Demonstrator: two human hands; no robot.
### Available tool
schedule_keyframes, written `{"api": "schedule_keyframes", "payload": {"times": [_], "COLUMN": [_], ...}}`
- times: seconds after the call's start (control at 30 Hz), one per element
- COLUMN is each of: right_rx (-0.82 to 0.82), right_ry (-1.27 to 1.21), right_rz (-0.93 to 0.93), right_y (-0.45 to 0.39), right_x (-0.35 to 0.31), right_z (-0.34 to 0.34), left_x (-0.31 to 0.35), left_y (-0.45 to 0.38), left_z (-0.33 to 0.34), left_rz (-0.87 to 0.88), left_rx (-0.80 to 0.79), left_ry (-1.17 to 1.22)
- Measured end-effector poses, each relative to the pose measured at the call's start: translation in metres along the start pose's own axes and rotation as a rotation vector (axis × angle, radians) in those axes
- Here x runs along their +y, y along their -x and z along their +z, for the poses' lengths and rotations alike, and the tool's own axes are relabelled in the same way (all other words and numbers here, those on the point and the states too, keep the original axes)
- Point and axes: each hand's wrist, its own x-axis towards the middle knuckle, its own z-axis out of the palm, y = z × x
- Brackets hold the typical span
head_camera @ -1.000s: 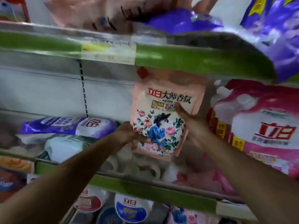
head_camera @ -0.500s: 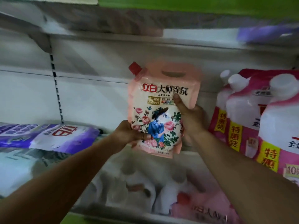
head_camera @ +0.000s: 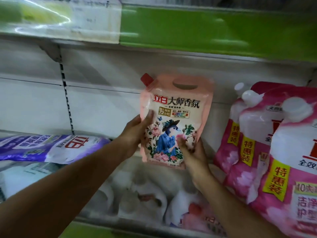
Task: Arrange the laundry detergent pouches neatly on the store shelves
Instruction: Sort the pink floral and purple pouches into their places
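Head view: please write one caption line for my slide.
Both hands, left and right, hold a pink pouch upright before the shelf.

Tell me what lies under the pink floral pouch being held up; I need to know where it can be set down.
Below the pink floral pouch, blurred pouches lie flat on the shelf. Its bottom edge and the right hand hide whatever sits directly beneath; the left hand grips its side.

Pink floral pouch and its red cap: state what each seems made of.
Pink floral pouch: likely flexible plastic film, slightly glossy; its printed face is smooth with a die-cut handle hole. Red cap: seemingly rigid moulded plastic, matte; blur leaves the finish uncertain.
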Motion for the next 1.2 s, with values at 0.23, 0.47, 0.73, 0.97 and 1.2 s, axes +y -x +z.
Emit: {"api": "schedule_keyframes", "payload": {"times": [0.23,0.47,0.73,0.97,1.2], "right_rx": [-0.059,-0.037,0.035,-0.099,-0.172], "right_ry": [0.099,0.094,0.204,0.279,0.287], "right_rz": [0.030,0.057,0.176,0.262,0.320], "right_y": [-0.005,-0.002,0.063,0.163,0.236], "right_x": [0.010,0.012,-0.052,-0.154,-0.295], "right_z": [-0.015,-0.014,0.003,0.010,0.008], "left_x": [0.009,0.007,0.007,0.058,0.175], "left_y": [-0.008,-0.003,0.067,0.185,0.291], "left_z": [0.006,0.006,0.019,0.050,0.074], "left_rz": [-0.027,-0.028,-0.193,-0.233,-0.158], "left_rx": [0.101,0.179,0.366,0.320,0.195], "left_ry": [0.064,0.019,-0.037,-0.070,-0.233]}}
